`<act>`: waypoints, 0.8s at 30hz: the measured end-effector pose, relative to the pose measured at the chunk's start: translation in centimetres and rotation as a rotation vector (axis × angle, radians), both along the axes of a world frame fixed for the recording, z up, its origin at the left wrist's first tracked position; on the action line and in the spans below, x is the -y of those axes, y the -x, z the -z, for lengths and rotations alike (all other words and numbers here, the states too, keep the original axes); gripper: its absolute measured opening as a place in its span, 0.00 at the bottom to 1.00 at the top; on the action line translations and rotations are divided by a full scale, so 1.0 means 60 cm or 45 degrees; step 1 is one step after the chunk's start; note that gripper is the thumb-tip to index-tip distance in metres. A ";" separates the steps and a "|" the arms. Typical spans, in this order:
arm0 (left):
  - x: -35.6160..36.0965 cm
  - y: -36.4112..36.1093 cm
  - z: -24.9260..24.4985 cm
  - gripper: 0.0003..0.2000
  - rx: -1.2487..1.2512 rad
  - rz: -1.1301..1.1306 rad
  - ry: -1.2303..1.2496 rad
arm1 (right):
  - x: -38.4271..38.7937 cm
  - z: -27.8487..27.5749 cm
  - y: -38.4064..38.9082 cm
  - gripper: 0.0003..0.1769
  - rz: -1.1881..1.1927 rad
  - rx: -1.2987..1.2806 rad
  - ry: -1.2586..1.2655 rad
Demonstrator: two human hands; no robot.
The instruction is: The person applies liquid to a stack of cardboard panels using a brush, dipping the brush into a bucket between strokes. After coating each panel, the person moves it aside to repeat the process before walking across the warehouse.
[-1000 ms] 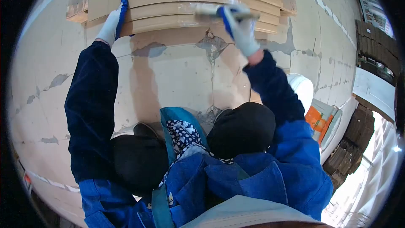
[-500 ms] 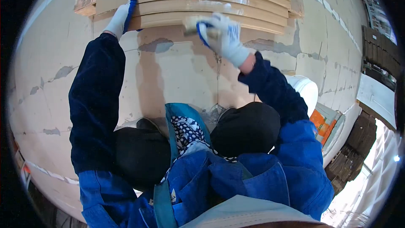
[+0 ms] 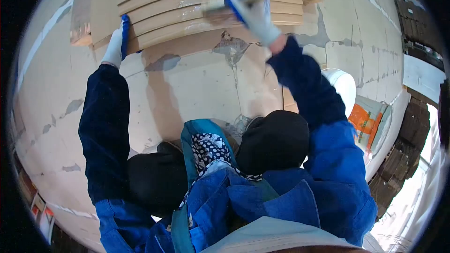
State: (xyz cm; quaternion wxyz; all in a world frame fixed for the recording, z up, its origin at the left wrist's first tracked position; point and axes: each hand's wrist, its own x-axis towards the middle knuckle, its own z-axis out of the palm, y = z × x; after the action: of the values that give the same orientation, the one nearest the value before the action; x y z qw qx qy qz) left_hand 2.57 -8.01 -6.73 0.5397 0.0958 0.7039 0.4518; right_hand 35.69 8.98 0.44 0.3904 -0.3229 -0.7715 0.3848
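A fanned stack of flat cardboard sheets (image 3: 159, 27) lies before me, its front edges stepped one behind another, with shiny streaks across them. My left hand (image 3: 119, 40), in a white glove with a blue palm, grips the near left corner; a bit of blue shows below the edge. In a matching glove, my right hand (image 3: 255, 14) is closed around what looks like a wide brush (image 3: 215, 5), pale and blurred by motion. The brush overlaps the front sheets right of the middle.
A white bucket (image 3: 341, 89) stands by my right knee, with an orange and grey bag (image 3: 363, 122) behind it. Grey patches mark the worn, pale floor (image 3: 201, 82). Brown stacks (image 3: 398, 164) line the far right.
The brush and my right hand have moved up and farther over the sheets. My left hand keeps its hold at the corner. The whole view has shifted slightly.
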 end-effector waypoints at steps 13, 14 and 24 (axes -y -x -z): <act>-0.008 -0.199 -0.261 0.18 -1.151 0.399 -0.522 | 0.011 -0.089 0.007 0.13 0.014 0.041 -0.229; -0.030 -0.230 -0.262 0.23 -1.211 0.532 -0.659 | 0.004 -0.075 0.019 0.15 0.075 0.155 -0.166; -0.179 -0.415 -0.095 0.19 -0.862 -0.235 -1.018 | -0.003 0.029 -0.207 0.26 0.834 -0.070 -0.265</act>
State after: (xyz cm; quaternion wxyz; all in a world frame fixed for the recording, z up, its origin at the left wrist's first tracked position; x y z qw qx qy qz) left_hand 27.47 2.71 -1.05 0.1615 0.3722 0.6172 0.6742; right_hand 48.12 9.18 -1.29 0.5446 -0.5014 -0.6513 0.1669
